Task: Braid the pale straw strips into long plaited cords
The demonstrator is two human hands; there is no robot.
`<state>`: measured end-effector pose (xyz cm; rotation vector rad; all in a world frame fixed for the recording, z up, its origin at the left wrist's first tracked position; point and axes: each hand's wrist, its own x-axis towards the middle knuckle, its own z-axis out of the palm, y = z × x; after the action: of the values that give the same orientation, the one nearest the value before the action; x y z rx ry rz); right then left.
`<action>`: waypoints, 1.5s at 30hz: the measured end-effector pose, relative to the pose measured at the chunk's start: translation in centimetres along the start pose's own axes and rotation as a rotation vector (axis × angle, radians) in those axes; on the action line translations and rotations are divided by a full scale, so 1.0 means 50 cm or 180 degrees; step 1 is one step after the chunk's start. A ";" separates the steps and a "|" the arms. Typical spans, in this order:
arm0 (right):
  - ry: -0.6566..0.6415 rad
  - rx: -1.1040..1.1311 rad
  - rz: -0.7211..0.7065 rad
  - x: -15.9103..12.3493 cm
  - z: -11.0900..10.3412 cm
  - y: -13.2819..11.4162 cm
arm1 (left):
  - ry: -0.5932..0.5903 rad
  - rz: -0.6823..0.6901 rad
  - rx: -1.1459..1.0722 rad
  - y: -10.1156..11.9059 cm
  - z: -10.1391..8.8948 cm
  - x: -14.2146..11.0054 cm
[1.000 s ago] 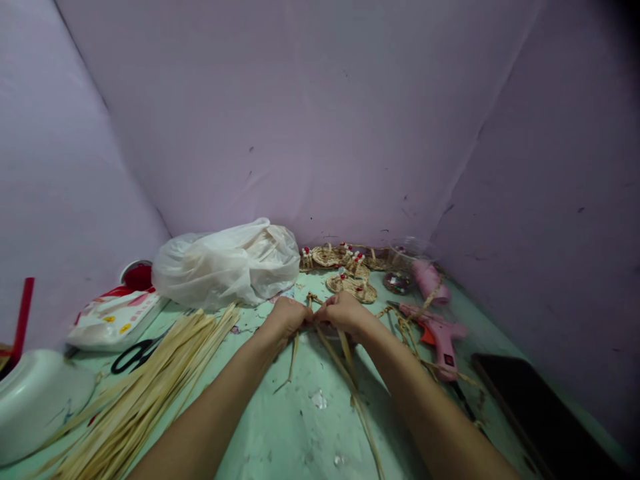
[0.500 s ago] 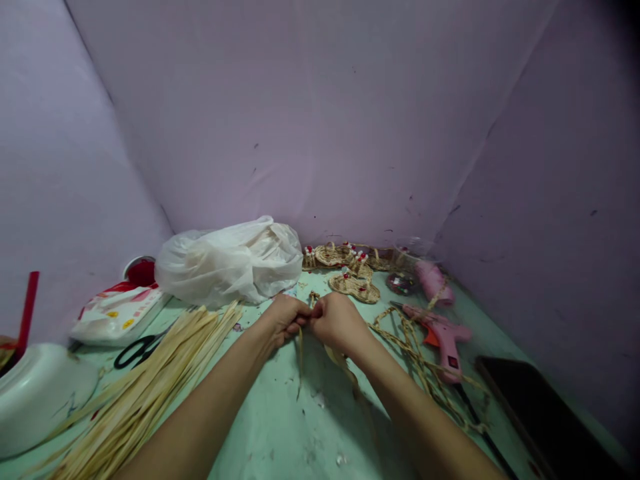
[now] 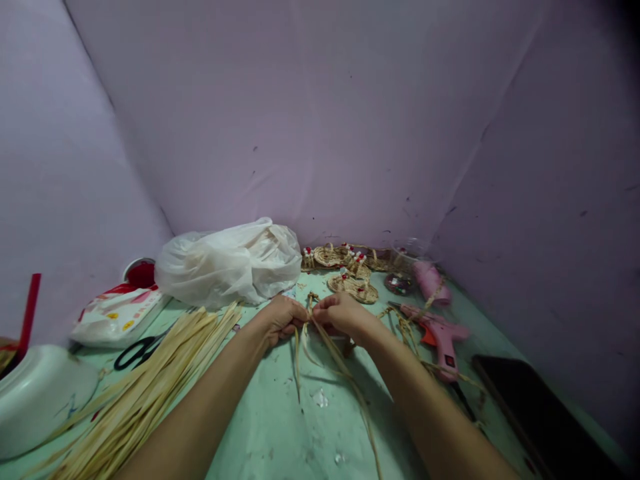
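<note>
Thin straw-coloured fibre strips [image 3: 344, 368] run from between my two hands down toward the front of the table. My left hand [image 3: 285, 319] is closed, its thumb and fingers pinching the strips at the centre. Just to its right, my right hand [image 3: 343, 313] pinches the same strips between thumb and fingertips. A short plaited end [image 3: 313, 297] shows just beyond my fingertips. A shorter strip [image 3: 297, 367] dangles below my left hand. Exactly how the strips cross between the fingers is too small to make out.
On the left lie a bundle of flat fibre strips [image 3: 165, 380], black-handled scissors [image 3: 135, 353], a wipes pack [image 3: 120, 313] and a white bag [image 3: 230, 263]. Small woven sandals [image 3: 353, 288] sit at the back. Rightward are a pink glue gun [image 3: 443, 337], braided cord [image 3: 411, 331] and a dark phone [image 3: 535, 407].
My right hand has shifted slightly and its fingers have loosened into a flatter pinch. Longer strips now stretch below it toward the table's front. My left hand has stayed almost in place.
</note>
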<state>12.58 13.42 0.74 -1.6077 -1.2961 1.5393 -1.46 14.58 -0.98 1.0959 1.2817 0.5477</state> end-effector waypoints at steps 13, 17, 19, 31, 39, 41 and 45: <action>-0.0376 0.0204 -0.0098 0.017 0.008 0.034 | 0.0181 0.0213 0.0429 0.014 0.022 -0.018; -0.0416 0.0279 -0.0015 0.016 0.016 0.035 | 0.0226 0.0277 0.0397 0.015 0.025 -0.024; -0.0461 0.0255 0.0016 0.016 0.016 0.035 | 0.0236 0.0314 0.0412 0.014 0.026 -0.024; -0.0324 0.0466 -0.0005 0.007 0.018 0.030 | 0.0286 0.0359 0.0527 0.016 0.024 -0.025; -0.0230 0.0548 0.0040 0.008 0.018 0.028 | 0.0401 0.0393 0.1096 0.017 0.011 -0.020; -0.0260 0.0602 0.0031 0.009 0.018 0.029 | 0.0443 0.0499 0.1386 0.012 0.004 -0.014; -0.0219 0.0639 0.0028 0.013 0.018 0.032 | 0.0592 0.0587 0.1805 0.011 0.005 -0.013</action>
<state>12.04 13.20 -1.10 -1.4479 -1.1308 1.6855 -1.27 14.19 -0.22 1.6761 1.5575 0.4379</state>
